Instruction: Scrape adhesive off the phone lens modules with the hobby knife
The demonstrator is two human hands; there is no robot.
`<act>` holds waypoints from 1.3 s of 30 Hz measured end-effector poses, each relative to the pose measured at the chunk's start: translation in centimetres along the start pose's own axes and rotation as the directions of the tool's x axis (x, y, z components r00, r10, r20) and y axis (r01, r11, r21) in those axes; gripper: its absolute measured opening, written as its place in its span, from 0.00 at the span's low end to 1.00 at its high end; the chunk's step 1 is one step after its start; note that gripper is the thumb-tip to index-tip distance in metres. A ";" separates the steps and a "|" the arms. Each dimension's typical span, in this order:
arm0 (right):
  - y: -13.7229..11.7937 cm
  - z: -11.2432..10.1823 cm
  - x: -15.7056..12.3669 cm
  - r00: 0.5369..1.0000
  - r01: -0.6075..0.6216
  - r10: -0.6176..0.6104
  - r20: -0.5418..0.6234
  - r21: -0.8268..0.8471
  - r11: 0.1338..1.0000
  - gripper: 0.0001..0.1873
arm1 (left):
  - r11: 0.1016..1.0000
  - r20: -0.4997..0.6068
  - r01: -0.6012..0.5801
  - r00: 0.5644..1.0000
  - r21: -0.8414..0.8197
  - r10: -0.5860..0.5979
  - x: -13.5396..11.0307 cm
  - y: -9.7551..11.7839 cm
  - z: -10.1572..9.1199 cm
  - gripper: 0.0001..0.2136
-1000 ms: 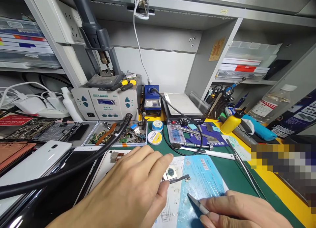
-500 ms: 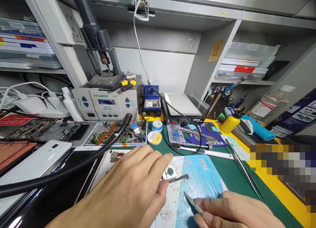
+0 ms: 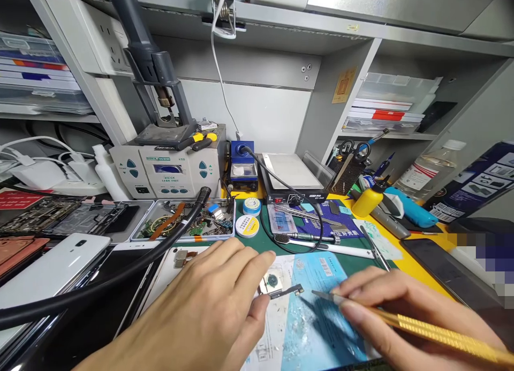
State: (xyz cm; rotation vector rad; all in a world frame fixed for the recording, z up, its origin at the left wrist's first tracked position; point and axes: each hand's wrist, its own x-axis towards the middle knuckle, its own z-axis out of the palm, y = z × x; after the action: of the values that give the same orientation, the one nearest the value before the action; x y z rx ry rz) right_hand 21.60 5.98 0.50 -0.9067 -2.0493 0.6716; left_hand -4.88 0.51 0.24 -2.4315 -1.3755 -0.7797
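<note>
My left hand (image 3: 212,301) is closed at the centre, thumb and index finger pinching a small electronic part. It has a thin dark flex strip (image 3: 287,292) sticking out to the right and a white square with a dark round piece (image 3: 273,280) beside the fingertips. The end under my fingers is hidden. Gripped in my right hand (image 3: 395,307) is a craft knife with a gold ridged handle (image 3: 445,333). Its grey blade (image 3: 321,294) points left, a short gap from the strip's end. Beneath lies a blue and white printed sheet (image 3: 337,280) with small clear crumbs on it.
Tweezers (image 3: 375,247) lie behind my right hand. A brush (image 3: 341,248) and two round tins, one of them yellow and white (image 3: 247,226), sit farther back. Phones, including a white one (image 3: 60,274), lie left under a black hose (image 3: 132,274). A hot-air station (image 3: 168,173) stands behind.
My right hand has moved up and away, and the knife has swung round, so its gold handle now shows and its blade points left. My left hand keeps its hold on the part.
</note>
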 end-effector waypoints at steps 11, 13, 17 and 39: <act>0.5 -1.6 2.5 0.739 -0.658 0.519 0.430 0.296 0.692 0.19 | 0.998 -0.053 -0.050 0.997 0.025 0.051 0.1 -0.2 0.1 0.14; 0.2 -1.5 2.6 0.716 -0.676 0.529 0.456 0.263 0.688 0.19 | 0.998 -0.046 -0.044 0.998 0.034 0.046 -0.1 -0.3 0.1 0.13; -0.1 -1.4 2.6 0.699 -0.684 0.533 0.476 0.229 0.692 0.21 | 0.999 -0.046 -0.033 0.998 0.034 0.035 -0.1 -0.3 0.3 0.13; 0.2 -0.8 2.7 0.635 -0.756 0.556 0.536 0.281 0.592 0.22 | 0.998 -0.032 -0.055 0.998 0.030 0.056 0.3 -0.2 0.2 0.13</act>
State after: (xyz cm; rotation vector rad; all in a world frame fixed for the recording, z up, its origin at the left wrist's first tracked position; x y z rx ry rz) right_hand 21.17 8.34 2.00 -1.3218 -1.6482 1.8478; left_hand -4.83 0.90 0.21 -2.4127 -1.2930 -0.7778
